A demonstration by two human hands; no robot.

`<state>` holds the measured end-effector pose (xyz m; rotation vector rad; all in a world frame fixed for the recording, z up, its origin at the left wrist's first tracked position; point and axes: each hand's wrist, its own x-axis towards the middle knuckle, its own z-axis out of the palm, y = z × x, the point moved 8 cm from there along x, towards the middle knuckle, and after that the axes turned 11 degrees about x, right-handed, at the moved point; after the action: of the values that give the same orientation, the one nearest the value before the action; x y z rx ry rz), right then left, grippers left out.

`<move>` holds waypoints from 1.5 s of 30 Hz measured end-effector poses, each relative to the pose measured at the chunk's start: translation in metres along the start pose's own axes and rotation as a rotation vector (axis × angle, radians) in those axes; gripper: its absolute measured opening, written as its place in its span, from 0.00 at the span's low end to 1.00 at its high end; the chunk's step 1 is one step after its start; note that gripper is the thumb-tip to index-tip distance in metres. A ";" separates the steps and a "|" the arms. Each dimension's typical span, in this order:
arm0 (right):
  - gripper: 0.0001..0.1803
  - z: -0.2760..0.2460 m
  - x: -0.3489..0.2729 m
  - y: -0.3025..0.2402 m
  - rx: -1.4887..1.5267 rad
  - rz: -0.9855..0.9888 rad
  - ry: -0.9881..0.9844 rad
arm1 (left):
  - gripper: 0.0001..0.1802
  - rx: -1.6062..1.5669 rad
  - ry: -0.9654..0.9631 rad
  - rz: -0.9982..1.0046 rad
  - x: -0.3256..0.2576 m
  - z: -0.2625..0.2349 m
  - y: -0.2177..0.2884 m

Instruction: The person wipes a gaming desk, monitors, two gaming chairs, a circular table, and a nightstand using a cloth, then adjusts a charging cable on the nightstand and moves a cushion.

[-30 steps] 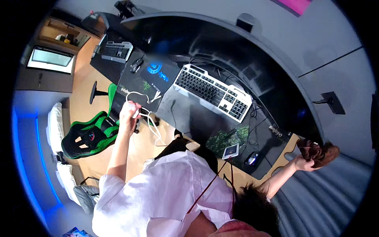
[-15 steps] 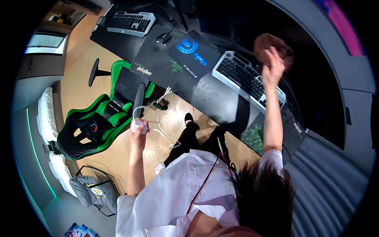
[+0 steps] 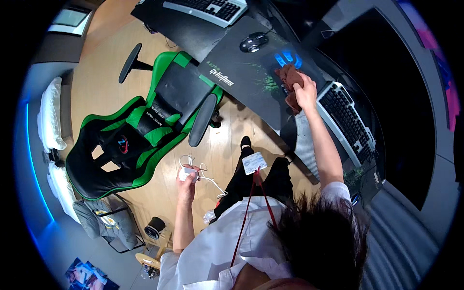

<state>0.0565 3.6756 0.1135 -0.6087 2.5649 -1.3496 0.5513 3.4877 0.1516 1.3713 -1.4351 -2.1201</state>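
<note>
My right hand (image 3: 306, 94) is closed on a crumpled brown cloth (image 3: 289, 79), which lies against the dark mouse pad (image 3: 249, 84) over its blue printed emblem. Just to the right of that wrist is a silver-edged black keyboard (image 3: 344, 118). Held low over the floor, my left hand (image 3: 185, 191) grips a white power adapter (image 3: 187, 174). A thin white cable (image 3: 211, 181) hangs in loops from the adapter. A black mouse (image 3: 253, 42) rests on the pad, farther off than the cloth.
A black and green gaming chair (image 3: 166, 92) stands left of the desk, one armrest (image 3: 203, 121) close to its edge. Another keyboard (image 3: 208, 8) sits at the far end. A large dark monitor (image 3: 386, 111) rises on the right. A card on a red lanyard (image 3: 254, 163) hangs before me.
My right hand has carried the brown cloth from beyond the keyboard, near the monitor, leftward onto the mouse pad. The left hand still holds the adapter. The whole view has shifted.
</note>
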 end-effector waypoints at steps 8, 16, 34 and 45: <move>0.31 0.164 0.015 -0.073 -0.460 -0.219 -0.360 | 0.15 0.000 -0.035 -0.028 0.015 0.000 -0.012; 0.26 0.095 -0.005 -0.039 -0.286 -0.166 -0.161 | 0.16 -0.029 0.044 -0.105 0.014 -0.004 -0.034; 0.22 -0.039 -0.148 0.109 0.826 0.670 0.410 | 0.16 0.027 -0.145 -0.172 0.072 0.007 -0.006; 0.35 -0.035 -0.029 -0.052 1.625 0.272 0.294 | 0.13 0.236 -0.247 -0.065 0.150 0.056 0.099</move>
<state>0.0846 3.6880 0.1758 0.2617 0.8250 -2.7050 0.3984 3.3782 0.1534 1.2826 -1.8086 -2.2877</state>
